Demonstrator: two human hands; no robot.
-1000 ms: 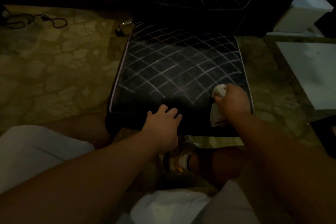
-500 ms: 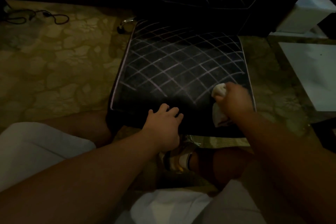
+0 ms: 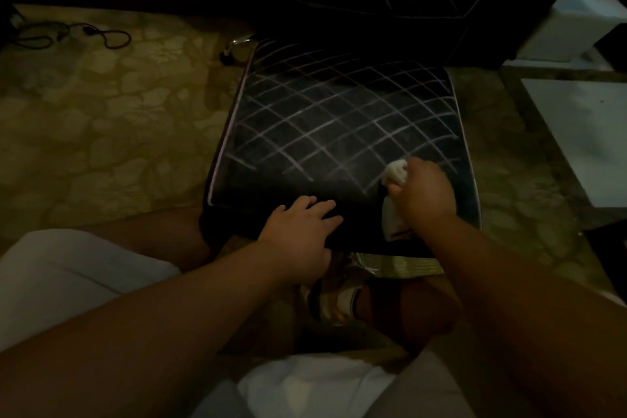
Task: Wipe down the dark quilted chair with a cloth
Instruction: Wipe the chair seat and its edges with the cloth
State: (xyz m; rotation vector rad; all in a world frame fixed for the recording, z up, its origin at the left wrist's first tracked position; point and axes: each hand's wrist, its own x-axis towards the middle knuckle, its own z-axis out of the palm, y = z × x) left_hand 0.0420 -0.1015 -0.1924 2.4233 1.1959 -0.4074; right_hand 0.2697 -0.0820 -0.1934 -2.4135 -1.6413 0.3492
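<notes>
We see the patterned stone floor (image 3: 101,132) spread around the dark quilted chair (image 3: 339,132), whose seat lies straight ahead of us. Our left hand (image 3: 298,231) rests flat on the seat's front edge, fingers straight and holding nothing. Our right hand (image 3: 424,193) clutches the bunched white cloth (image 3: 395,173) against the seat's near right corner.

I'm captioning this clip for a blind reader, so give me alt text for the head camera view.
A person's right hand grips a white cloth on the near right corner of a dark quilted chair seat, while the left hand rests flat on the seat's front edge. Patterned floor surrounds the chair.
</notes>
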